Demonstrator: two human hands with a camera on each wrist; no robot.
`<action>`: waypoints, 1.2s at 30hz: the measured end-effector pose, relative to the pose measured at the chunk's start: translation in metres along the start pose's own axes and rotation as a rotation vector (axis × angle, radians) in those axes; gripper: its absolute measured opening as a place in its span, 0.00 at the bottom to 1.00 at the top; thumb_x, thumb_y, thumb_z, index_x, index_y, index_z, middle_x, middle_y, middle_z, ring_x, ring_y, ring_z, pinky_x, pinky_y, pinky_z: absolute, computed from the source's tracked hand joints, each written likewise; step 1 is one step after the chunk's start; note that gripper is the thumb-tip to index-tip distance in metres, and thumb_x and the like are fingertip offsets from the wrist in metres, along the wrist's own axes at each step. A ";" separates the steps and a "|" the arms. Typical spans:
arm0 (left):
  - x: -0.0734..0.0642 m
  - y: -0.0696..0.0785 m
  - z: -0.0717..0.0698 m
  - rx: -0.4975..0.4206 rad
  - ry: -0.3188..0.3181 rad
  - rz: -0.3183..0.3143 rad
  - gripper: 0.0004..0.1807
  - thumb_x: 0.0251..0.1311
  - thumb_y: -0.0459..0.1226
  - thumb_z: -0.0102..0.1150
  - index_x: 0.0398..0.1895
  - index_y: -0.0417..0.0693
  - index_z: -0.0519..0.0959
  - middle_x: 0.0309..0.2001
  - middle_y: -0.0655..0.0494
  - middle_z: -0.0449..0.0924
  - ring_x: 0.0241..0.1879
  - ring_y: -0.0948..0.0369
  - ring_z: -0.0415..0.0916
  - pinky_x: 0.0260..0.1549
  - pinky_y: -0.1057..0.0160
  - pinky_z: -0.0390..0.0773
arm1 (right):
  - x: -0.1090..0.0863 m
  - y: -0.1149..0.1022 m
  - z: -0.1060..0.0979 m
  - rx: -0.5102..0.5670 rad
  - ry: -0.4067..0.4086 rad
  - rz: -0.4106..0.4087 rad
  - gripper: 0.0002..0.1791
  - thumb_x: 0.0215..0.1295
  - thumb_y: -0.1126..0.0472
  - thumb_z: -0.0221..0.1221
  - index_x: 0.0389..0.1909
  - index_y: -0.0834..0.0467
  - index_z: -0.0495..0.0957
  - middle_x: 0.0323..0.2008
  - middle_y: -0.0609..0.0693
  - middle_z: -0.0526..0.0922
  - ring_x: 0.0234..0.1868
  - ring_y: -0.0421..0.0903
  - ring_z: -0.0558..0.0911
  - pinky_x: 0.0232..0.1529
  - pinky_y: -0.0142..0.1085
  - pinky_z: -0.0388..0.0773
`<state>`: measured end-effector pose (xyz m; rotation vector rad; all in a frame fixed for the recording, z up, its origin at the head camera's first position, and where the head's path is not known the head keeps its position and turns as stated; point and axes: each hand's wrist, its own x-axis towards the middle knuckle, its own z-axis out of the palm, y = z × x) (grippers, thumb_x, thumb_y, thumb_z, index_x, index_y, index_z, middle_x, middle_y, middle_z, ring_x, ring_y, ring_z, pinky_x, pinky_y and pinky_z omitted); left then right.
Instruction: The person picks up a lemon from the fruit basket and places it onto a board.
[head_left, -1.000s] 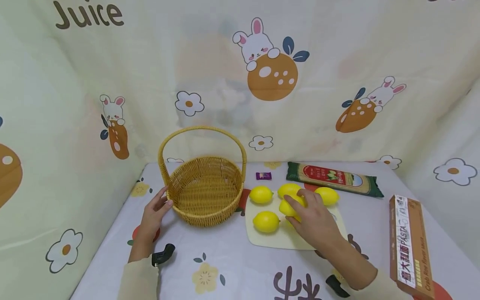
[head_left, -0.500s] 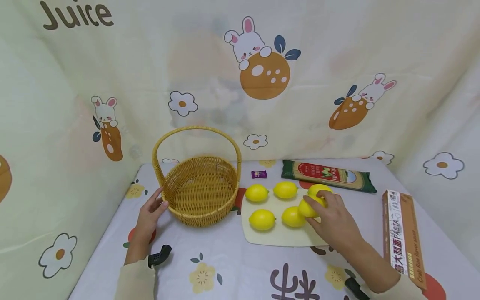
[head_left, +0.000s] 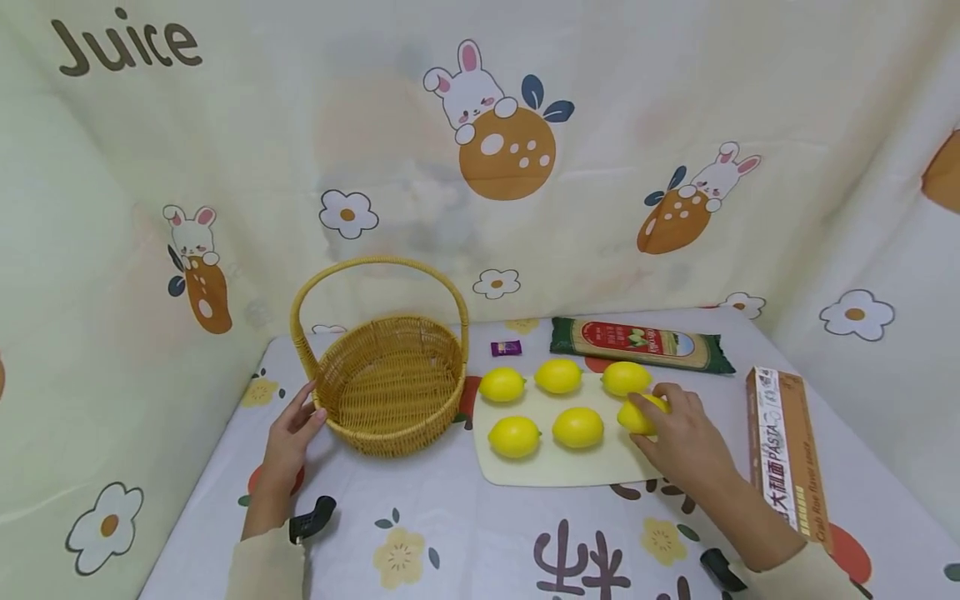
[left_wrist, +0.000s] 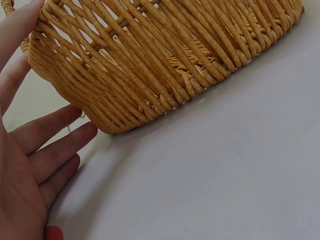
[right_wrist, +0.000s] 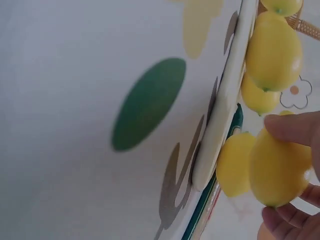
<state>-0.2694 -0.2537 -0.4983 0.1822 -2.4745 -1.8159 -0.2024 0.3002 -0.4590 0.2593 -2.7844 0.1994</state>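
My right hand (head_left: 688, 440) pinches a yellow lemon (head_left: 638, 416) between thumb and fingers, over the right front part of a cream cutting board (head_left: 528, 473). In the right wrist view the held lemon (right_wrist: 279, 170) looks slightly above the board; I cannot tell if it touches. Several other lemons lie on the board in two rows, among them a front middle lemon (head_left: 577, 427) and a back right lemon (head_left: 626, 378). My left hand (head_left: 287, 442) rests against the left side of a wicker basket (head_left: 390, 442). Its fingers (left_wrist: 62, 152) are fairly straight beside the woven wall.
The basket has a tall arched handle (head_left: 378, 260), and its inside is bare. Behind the board lie a small purple packet (head_left: 506, 347) and a green-ended pasta bag (head_left: 641, 343). A brown pasta box (head_left: 787, 454) lies at the right. Patterned cloth (head_left: 375, 125) hangs around the table.
My right hand has carried the lemon right, from the middle of the board toward its right front part. The view has shifted somewhat; my left hand stays at the basket.
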 end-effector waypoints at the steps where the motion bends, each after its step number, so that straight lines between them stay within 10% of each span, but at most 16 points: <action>1: 0.001 -0.001 0.000 -0.004 0.000 -0.002 0.37 0.65 0.51 0.59 0.75 0.67 0.57 0.71 0.41 0.60 0.71 0.46 0.54 0.65 0.38 0.53 | 0.000 0.001 0.002 -0.003 -0.005 0.004 0.35 0.50 0.56 0.74 0.61 0.55 0.76 0.55 0.65 0.65 0.51 0.64 0.68 0.47 0.55 0.77; 29: 0.000 -0.013 -0.007 -0.016 0.018 -0.009 0.38 0.63 0.53 0.60 0.75 0.67 0.58 0.70 0.42 0.62 0.70 0.46 0.55 0.64 0.37 0.53 | 0.006 -0.002 0.012 0.008 -0.123 0.043 0.27 0.54 0.57 0.71 0.57 0.57 0.79 0.51 0.64 0.71 0.46 0.62 0.71 0.46 0.54 0.76; 36: -0.006 -0.004 -0.016 -0.097 0.125 0.016 0.32 0.67 0.51 0.55 0.73 0.64 0.63 0.66 0.46 0.69 0.62 0.58 0.68 0.64 0.48 0.62 | 0.017 -0.010 0.003 0.085 -0.192 0.070 0.32 0.57 0.48 0.69 0.61 0.56 0.76 0.57 0.63 0.69 0.55 0.63 0.68 0.53 0.58 0.72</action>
